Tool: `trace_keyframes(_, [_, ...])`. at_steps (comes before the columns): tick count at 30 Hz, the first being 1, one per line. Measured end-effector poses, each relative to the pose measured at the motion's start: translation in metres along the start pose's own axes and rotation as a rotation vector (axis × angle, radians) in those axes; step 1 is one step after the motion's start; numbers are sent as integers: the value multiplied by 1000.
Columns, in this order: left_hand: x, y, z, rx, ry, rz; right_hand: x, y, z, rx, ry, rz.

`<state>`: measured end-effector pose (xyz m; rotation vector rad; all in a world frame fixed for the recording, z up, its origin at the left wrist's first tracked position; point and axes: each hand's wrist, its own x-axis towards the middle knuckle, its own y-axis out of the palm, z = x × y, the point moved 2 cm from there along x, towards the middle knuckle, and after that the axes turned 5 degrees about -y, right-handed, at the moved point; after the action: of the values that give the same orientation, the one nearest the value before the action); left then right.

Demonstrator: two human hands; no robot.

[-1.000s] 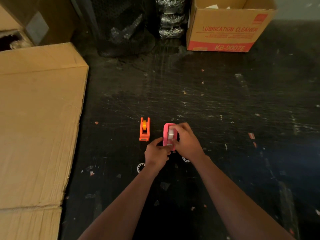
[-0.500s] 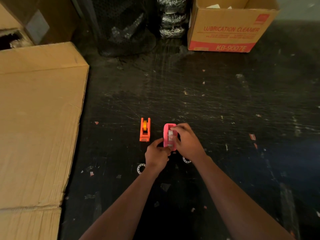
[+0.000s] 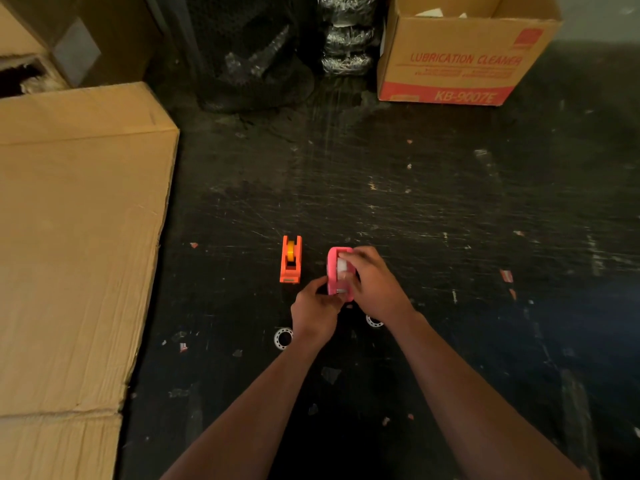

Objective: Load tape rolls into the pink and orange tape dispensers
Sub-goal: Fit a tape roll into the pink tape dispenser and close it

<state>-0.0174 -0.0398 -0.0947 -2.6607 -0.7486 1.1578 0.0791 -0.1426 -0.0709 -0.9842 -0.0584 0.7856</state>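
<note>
On the dark scratched floor (image 3: 433, 209), just ahead of the person, 2 small dispensers stand side by side, apart from each other. At the left, the orange dispenser (image 3: 290, 261) sits alone and untouched, a yellowish roll already showing in its cradle, so that half of the job looks done. Beside it, the pink dispenser (image 3: 333, 271) is held between both hands. Over its top and right side the right hand (image 3: 372, 284) curls, fingers pressed around the white tape roll (image 3: 344, 266), probably to keep it seated in the slot. At the near end the left hand (image 3: 317, 308) pinches, likely bracing the body or drawing the tape toward the cutter; the view is too small to say which. Near the wrists, 2 pale rings (image 3: 283, 337) lie on the floor, possibly spare cores.
</note>
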Motion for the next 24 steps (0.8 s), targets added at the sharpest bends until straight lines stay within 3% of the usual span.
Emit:
trace_keyframes(16, [-10,-12,-10,275,39,-38,-2,0,-11,116,125,1])
trace_keyframes(20, [-8,-18,-24,334,131,-123,-4,2,-12,208,150,-34])
trace_keyframes(24, [-2,-15,-33,343,179,-76,-8,1,-11,310,174,-84])
